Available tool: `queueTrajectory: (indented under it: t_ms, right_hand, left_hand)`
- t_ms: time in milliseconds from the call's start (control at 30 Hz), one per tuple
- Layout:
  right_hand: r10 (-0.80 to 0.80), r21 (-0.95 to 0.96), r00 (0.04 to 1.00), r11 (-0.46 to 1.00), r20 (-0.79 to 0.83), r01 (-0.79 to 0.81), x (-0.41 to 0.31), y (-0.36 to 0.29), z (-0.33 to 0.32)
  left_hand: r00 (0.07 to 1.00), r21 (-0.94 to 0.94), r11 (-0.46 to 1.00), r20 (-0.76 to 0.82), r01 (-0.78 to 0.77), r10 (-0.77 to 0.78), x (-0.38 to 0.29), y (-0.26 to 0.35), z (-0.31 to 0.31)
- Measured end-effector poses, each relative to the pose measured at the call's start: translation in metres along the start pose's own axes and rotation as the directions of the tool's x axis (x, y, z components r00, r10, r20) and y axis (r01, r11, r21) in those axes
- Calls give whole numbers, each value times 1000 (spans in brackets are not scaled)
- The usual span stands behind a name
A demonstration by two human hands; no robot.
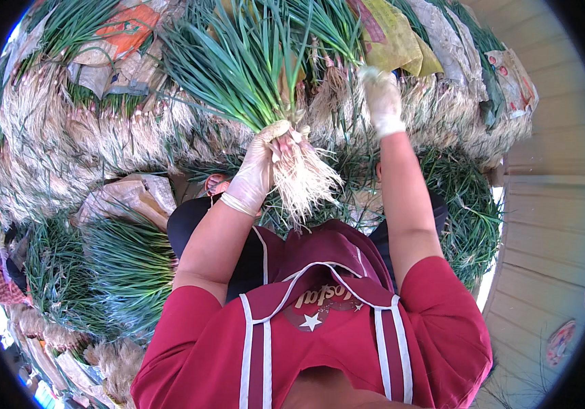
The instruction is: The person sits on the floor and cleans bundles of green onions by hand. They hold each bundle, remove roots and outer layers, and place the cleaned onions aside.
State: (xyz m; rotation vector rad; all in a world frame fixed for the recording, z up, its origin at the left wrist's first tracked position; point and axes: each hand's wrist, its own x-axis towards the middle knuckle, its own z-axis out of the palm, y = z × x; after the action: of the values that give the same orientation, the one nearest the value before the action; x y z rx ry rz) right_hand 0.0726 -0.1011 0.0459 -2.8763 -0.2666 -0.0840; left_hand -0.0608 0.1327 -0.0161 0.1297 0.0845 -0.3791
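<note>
My left hand (256,166), in a pale glove, is closed around a bunch of green garlic-like plants (241,76). Their long leaves fan up and away from me. Pinkish bulbs and white roots (307,176) hang below the grip, above my apron (333,250). My right hand (382,99), also gloved, reaches to the front of the large heap, beside a yellow sack (392,41). Its fingers are blurred, and whether they hold anything is unclear. Loose plants with brownish roots (330,84) hang between the two hands.
A heap of rooted plants (52,122) spans the far side, partly covered by an orange-and-white sack (129,36) and grey sacking (445,41). Cut green leaves (466,220) litter the ground. Another bunch (134,271) lies at my left. A panelled wall (548,245) stands at right.
</note>
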Motion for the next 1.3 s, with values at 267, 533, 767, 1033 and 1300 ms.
queueTrajectory:
  t_ms: [267,533,767,1033,1300]
  right_hand:
    - [121,-25,979,993,163,-119,52,21,-36]
    - [-517,527,842,764,156,372,-66,-55,-6]
    - [-307,473,898,769,-316,430,-78,-85,44]
    - [-295,811,888,-377,353,-448,-50,-57,74]
    - [-482,597,873,680,-74,426,-71,-68,35]
  left_hand:
    - [988,142,985,105,98,-114,-2,11,11]
    - [967,399,890,-205,222,-149,2,7,23]
    - [974,210,977,-225,29,19,-7,14,50]
    - [994,75,995,-85,-65,71,-7,14,27]
    - [990,277,957,-136,84,-48,-4,26,12]
